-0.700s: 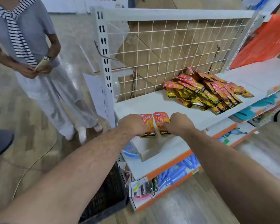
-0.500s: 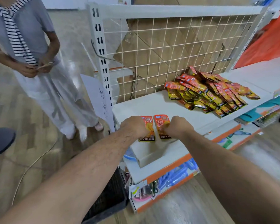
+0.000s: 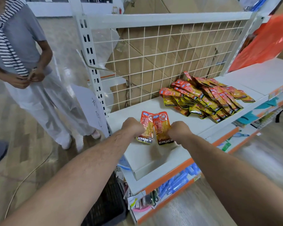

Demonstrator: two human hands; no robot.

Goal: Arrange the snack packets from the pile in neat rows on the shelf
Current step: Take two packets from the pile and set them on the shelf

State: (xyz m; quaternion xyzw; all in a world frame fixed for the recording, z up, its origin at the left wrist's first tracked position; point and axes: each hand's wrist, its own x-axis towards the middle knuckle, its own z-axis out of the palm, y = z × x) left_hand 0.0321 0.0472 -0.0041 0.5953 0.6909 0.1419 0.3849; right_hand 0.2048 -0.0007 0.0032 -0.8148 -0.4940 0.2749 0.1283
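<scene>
Two red and yellow snack packets marked KONCHEW lie side by side at the left front of the white shelf (image 3: 137, 160). My left hand (image 3: 131, 128) grips the left packet (image 3: 146, 128) by its left edge. My right hand (image 3: 178, 130) grips the right packet (image 3: 162, 126) by its right edge. The right packet slightly overlaps the left one. A pile of several identical packets (image 3: 206, 98) lies further right on the shelf, against the wire mesh back.
A wire mesh panel (image 3: 162, 62) backs the shelf, cardboard behind it. Lower shelves with orange edges (image 3: 170, 175) hold blue and other goods. A person in white trousers (image 3: 39, 95) stands to the left. A dark basket (image 3: 104, 206) sits on the floor below.
Both hands with their packets have slid a little further onto the shelf, and the two packets now sit closer together, slightly overlapping.
</scene>
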